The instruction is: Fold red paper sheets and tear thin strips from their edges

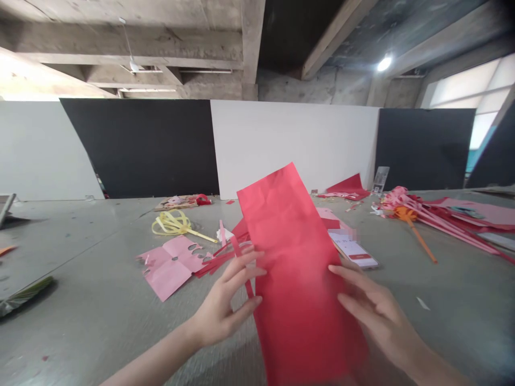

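Note:
A large sheet of red paper (298, 279), creased near its top, is raised and tilted in front of me. My left hand (227, 300) is at its left edge, fingers and thumb curved against the paper. A narrow red paper strip (248, 287) runs beside those fingers; whether they pinch it too is unclear. Along the right edge, my right hand (374, 305) grips the sheet with its fingertips. Beyond my left hand lie a cut pink paper (171, 268) with scalloped holes and several red strips (217, 261).
Yellow looped ribbon (173, 222) lies behind the pink paper. A phone (354, 249) sits behind the red sheet. At right are pink paper flowers (396, 197) and an orange paper flower (406, 214). A green leaf-like piece (28, 295) is at left. Partition boards (293, 136) stand behind.

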Demonstrator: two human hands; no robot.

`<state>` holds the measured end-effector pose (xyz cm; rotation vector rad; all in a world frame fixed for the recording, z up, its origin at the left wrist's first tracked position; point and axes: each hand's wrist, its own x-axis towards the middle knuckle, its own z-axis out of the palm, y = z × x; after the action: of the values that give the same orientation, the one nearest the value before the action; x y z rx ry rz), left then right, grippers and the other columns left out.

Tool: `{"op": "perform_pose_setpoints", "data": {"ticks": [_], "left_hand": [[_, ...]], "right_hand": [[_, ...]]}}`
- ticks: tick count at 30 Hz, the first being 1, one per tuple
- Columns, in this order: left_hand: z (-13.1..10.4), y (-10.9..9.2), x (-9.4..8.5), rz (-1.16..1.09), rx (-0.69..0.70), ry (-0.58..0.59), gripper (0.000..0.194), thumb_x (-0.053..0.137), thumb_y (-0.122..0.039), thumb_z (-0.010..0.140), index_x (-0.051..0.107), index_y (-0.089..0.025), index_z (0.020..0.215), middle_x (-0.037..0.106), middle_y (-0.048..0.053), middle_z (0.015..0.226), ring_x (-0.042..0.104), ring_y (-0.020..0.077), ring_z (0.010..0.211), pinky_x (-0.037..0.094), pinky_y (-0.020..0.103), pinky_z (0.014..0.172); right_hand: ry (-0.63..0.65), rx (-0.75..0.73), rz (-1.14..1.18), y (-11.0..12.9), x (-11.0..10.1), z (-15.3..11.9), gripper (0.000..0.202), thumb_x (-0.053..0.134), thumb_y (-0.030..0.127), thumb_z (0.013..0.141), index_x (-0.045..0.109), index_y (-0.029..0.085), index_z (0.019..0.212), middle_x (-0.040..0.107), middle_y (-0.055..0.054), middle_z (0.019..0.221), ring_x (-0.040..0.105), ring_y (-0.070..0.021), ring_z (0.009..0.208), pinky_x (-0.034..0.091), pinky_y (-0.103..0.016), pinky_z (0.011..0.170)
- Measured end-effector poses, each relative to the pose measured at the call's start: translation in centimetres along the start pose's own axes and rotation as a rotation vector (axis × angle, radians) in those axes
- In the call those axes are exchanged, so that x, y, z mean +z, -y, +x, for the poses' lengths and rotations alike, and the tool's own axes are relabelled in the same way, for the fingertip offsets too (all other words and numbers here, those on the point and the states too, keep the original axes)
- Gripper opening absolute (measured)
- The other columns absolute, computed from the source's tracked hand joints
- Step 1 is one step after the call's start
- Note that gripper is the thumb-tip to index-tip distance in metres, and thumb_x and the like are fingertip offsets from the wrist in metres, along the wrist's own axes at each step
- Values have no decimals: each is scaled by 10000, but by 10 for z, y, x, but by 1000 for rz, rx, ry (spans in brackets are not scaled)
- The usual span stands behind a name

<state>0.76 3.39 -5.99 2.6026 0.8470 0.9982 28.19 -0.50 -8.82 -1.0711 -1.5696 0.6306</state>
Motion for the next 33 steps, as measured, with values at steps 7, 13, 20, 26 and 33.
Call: {"op": "perform_pose_setpoints", "data": {"ticks": [7, 13, 20, 26, 33], "left_hand": [[-12, 37, 30, 325, -111, 36, 475, 439, -118, 790, 353, -192, 1252, 250, 123, 1364, 337, 276, 1193, 384, 417, 902], [-20, -2, 48, 325, -66, 150, 179, 462, -143, 803, 562, -217, 931, 579, 38, 961, 543, 223, 908, 456, 381, 799], [-29, -7, 57, 374, -1, 158, 108, 474, -154, 808, 563, -181, 864, 579, 60, 893, 526, 238, 919, 444, 421, 804], [-27, -5, 56, 323, -57, 216, 179, 515, -165, 784, 546, -186, 959, 552, 66, 1035, 499, 238, 984, 423, 412, 850], [-24, -3, 52, 268, -52, 258, 285, 472, -171, 811, 513, -199, 1091, 549, 66, 1113, 476, 228, 1053, 394, 418, 895]], "right_hand": [[71, 111, -214, -30, 13, 5, 320, 466, 230, 748, 561, 253, 1053, 443, -44, 1235, 364, -206, 1182, 401, -340, 902], [102, 136, -280, -49, 13, 7, 298, 422, 197, 746, 549, 236, 1012, 470, -45, 1169, 424, -195, 1116, 383, -357, 896], [99, 139, -371, -51, 7, 10, 305, 427, 224, 735, 551, 259, 1011, 472, -32, 1167, 452, -213, 1073, 419, -368, 847], [104, 120, -421, -51, 7, 9, 283, 421, 233, 755, 546, 260, 1007, 486, -34, 1145, 470, -205, 1054, 449, -342, 804], [60, 68, -489, -63, 8, 7, 209, 424, 278, 779, 532, 222, 950, 559, -54, 985, 576, -184, 788, 481, -332, 692]]}}
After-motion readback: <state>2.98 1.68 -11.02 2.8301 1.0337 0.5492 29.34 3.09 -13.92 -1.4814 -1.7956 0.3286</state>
